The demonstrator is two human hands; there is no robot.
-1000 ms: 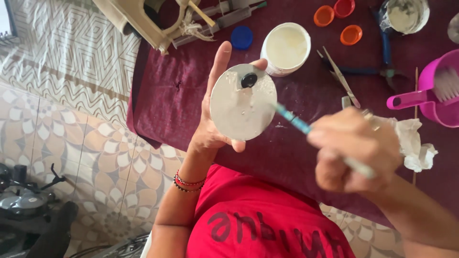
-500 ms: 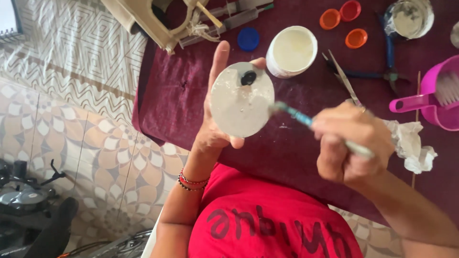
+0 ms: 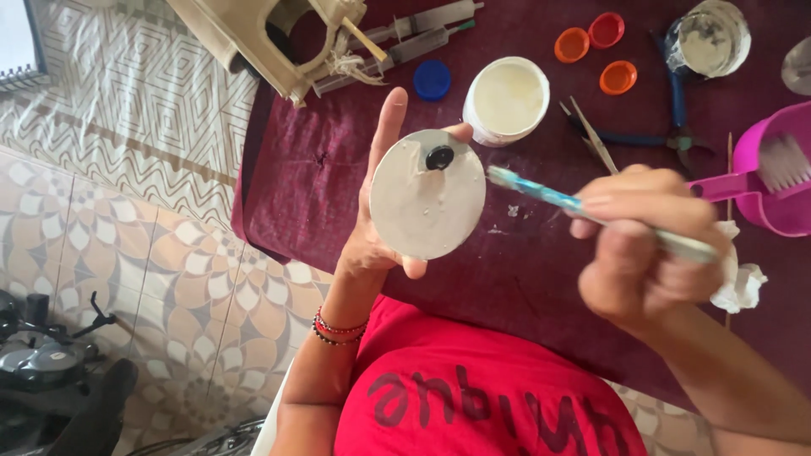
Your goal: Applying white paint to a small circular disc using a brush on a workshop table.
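— Are any packages, labels, signs or screens seen?

— No labels, signs or screens are seen. A round white tub point(image 3: 506, 99) is set open on the dark red cloth point(image 3: 541, 279), near the top middle. A second round tub point(image 3: 714, 35), smeared white inside, is placed at the top right. Three loose lids point(image 3: 605, 50), orange and red, are laid between them, and a blue lid point(image 3: 432, 79) just left of the white tub.

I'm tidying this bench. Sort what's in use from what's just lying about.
In use:
left hand holding the white disc
right hand holding the blue brush

Lying about:
white tub
orange and red caps
blue cap
syringes
pliers
pink dustpan
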